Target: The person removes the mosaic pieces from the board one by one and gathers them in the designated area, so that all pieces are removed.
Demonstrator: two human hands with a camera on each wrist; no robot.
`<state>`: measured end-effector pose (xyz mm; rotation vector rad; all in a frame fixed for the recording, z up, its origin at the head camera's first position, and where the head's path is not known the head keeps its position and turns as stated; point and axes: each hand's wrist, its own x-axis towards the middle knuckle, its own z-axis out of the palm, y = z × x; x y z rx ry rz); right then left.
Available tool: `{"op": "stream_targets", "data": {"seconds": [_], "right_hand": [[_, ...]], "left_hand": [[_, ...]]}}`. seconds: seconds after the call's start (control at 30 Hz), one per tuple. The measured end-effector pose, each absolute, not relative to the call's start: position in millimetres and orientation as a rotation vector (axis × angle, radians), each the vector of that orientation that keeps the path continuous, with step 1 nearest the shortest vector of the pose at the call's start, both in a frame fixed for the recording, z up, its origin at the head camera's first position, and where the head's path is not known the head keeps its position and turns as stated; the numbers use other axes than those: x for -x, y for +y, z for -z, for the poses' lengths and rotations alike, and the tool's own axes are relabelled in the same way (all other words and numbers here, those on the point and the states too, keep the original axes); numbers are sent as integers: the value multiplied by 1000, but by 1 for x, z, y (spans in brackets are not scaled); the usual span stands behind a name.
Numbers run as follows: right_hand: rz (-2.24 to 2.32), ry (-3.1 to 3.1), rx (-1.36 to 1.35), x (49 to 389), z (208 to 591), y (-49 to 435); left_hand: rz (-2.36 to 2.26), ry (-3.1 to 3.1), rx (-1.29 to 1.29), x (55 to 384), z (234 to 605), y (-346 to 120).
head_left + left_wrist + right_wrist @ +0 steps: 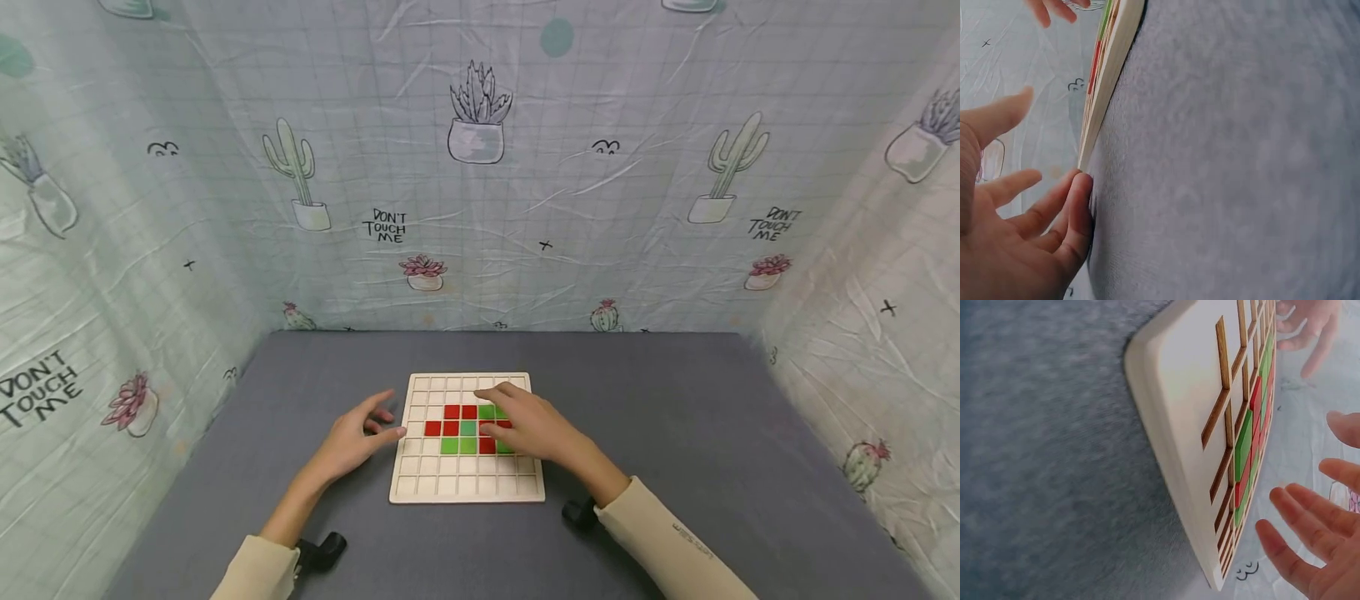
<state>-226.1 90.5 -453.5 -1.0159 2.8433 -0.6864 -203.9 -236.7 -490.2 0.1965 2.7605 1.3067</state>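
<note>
A pale wooden grid board (427, 486) lies flat on the table, with red tiles (452, 412) and green tiles (450, 446) filling several of its middle squares. My left hand (354, 439) is at the board's left edge, fingers loosely bent and holding nothing. In the left wrist view, its lower fingertips (1084, 181) appear to touch the board's edge or the table beside it. Over the right half of the board hovers my right hand (542, 427), hiding some squares. Its fingers (1285, 550) are spread and relaxed in the right wrist view, with nothing in them.
The dark grey table (660, 400) spreads around the board. A hanging cloth (480, 200) printed with cacti closes off the back and both sides. Black wrist devices (324, 552) sit under both forearms, close to the tabletop.
</note>
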Motion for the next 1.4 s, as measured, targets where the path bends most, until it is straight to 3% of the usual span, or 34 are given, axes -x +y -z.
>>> {"op": "stream_targets", "data": {"seconds": [0.57, 1.4], "right_hand": [[872, 2689, 1025, 253, 453, 66], [749, 2692, 956, 277, 467, 33]], "left_hand": [[-1095, 2823, -419, 211, 494, -229], [-1217, 2790, -358, 217, 501, -232]]}}
